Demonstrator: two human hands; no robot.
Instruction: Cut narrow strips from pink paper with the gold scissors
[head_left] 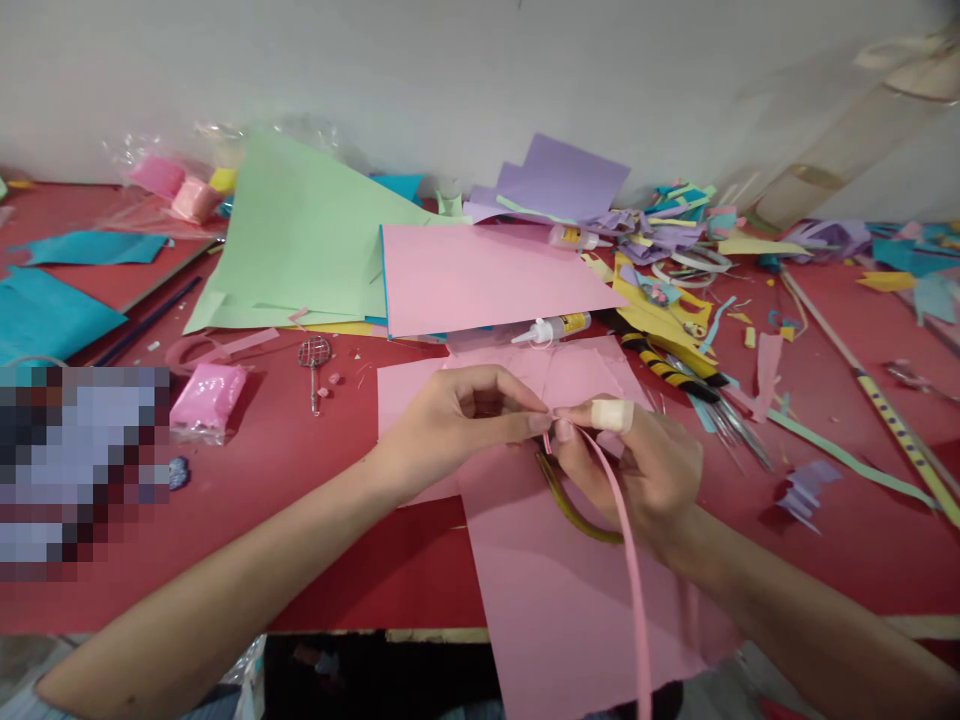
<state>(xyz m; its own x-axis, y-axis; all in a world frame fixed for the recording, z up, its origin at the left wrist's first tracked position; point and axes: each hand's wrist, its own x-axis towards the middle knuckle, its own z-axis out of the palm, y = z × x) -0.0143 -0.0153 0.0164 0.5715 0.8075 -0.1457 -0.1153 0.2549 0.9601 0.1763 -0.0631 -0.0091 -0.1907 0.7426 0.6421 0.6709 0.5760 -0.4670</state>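
My left hand (457, 425) and my right hand (645, 465) meet above a large sheet of pink paper (540, 600). Their fingertips pinch the end of a narrow pink paper strip (626, 530). From my right fingers the strip curves down past the front edge of the table. A curved olive-green band (566, 505) shows below the fingertips, partly hidden by my right hand; whether it is held I cannot tell. Pale tape wraps one finger of my right hand. Just beyond the hands lies a small glue bottle (559, 328).
Behind are green sheets (300, 230), a pink-covered pad (480, 275) and a second glue bottle (574, 238). Scissors (667, 370) and paper scraps (675, 225) lie right. A pink clay packet (210, 398) and a small wire whisk-like piece (313, 360) lie left on the red table (360, 580).
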